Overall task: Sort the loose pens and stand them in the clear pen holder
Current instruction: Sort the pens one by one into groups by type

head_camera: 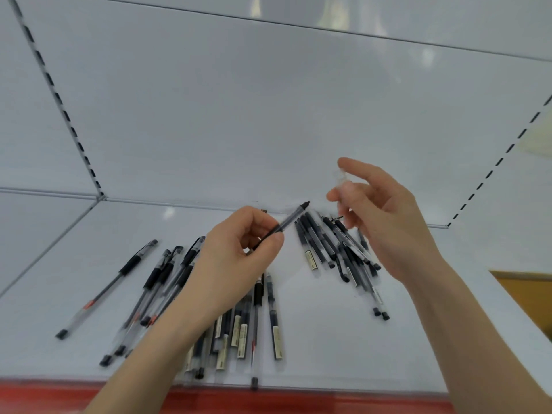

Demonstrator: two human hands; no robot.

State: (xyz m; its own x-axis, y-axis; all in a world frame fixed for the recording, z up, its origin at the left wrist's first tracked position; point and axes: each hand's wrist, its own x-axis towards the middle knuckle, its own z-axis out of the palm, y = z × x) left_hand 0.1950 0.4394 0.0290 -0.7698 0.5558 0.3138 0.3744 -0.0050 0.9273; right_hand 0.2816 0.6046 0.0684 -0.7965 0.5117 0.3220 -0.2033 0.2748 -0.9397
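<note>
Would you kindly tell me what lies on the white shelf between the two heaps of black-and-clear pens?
In the head view, nothing: only bare white shelf separates the left heap of black-and-clear pens from the right heap.

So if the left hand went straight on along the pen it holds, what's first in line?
Likely the right hand: the pen in the left hand aims up-right at its blurred thumb, over the far pen pile. Depth unclear, so it might miss.
</note>
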